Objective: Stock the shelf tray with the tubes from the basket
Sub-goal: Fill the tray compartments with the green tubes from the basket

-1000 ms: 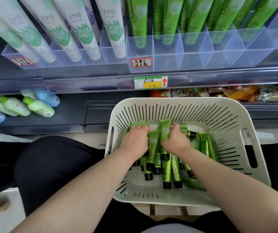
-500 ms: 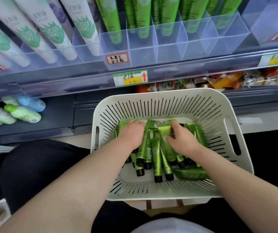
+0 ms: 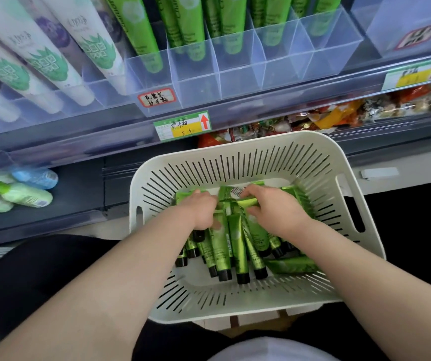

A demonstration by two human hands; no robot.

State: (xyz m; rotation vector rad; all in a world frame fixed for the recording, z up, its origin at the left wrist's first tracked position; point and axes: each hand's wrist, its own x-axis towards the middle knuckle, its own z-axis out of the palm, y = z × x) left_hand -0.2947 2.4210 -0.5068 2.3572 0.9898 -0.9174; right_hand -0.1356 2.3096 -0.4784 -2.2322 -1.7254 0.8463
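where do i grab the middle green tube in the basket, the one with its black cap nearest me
Take the green tube by its body just above the black cap, coming down from above at the near end. It lies flat on the pile in the basket, cap toward you; its far end is tucked between the left hand and right hand, likely harder to reach.

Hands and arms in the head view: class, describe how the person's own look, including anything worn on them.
Both the left hand and the right hand are bare: no gloves, and no rings show. The left forearm and the right forearm are bare too, with no sleeve, watch or bracelet as far up as the picture reaches.
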